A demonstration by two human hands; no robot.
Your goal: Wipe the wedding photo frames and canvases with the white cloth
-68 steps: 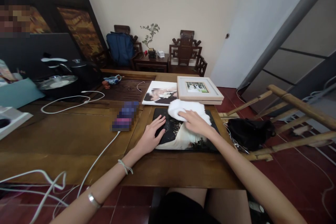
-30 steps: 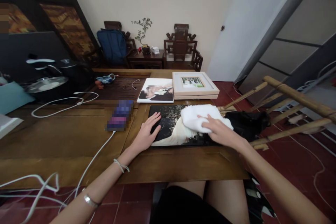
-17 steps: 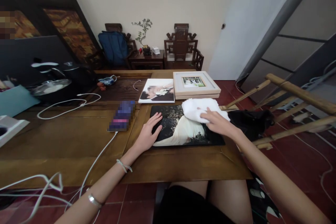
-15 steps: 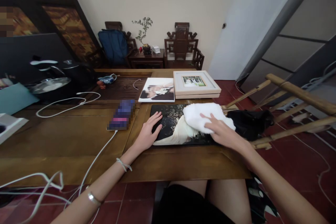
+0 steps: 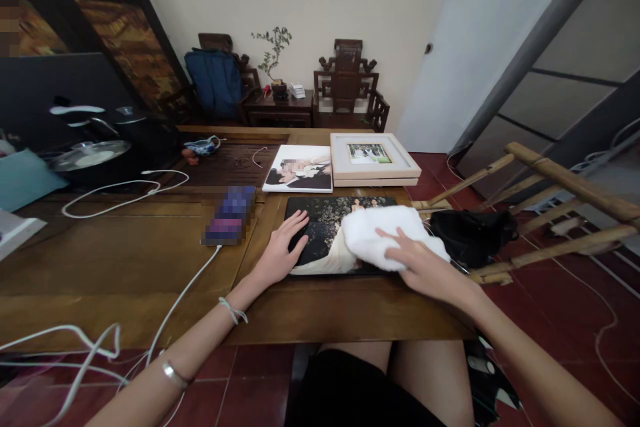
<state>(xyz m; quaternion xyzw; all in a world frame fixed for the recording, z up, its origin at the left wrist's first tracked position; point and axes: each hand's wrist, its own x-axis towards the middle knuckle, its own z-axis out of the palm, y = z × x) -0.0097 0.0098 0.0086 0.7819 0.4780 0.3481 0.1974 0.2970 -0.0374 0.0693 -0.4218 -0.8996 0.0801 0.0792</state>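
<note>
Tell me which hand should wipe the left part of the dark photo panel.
Probably the right hand: it already presses the white cloth on the dark photo panel. The left hand lies flat on the panel's left edge, steadying it.

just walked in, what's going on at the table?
A seated person is wiping a dark glossy photo print lying flat on the brown wooden table. The right hand presses a white folded cloth onto the print's right part, while the left hand lies flat on its left edge, steadying it. Behind it lie a second unframed photo print and a pale wooden picture frame.
</note>
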